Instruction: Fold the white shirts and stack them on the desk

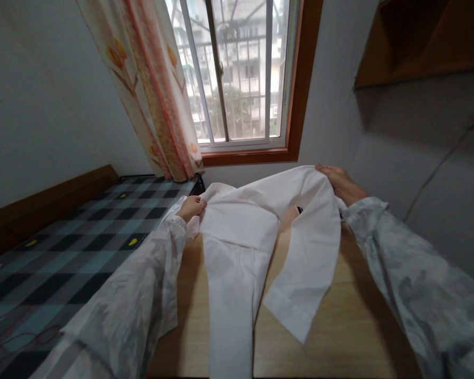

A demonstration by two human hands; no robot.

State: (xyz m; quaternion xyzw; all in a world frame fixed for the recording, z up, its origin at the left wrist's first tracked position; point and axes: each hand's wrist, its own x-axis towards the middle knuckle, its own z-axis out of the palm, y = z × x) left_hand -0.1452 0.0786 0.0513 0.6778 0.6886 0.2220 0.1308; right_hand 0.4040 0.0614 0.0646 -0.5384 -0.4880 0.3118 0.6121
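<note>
The white garment [239, 226] is positioned between the two hands, over the wooden table [191, 316]. The left hand [191, 208] is closed, gripping the garment at its left edge. The right hand [339, 183] grips the far right end between thumb and fingers. From the held span, one long panel extends to the near side; a shorter panel hangs below the right hand, angled near and left. The checked bed [90, 231] is left of the table.
</note>
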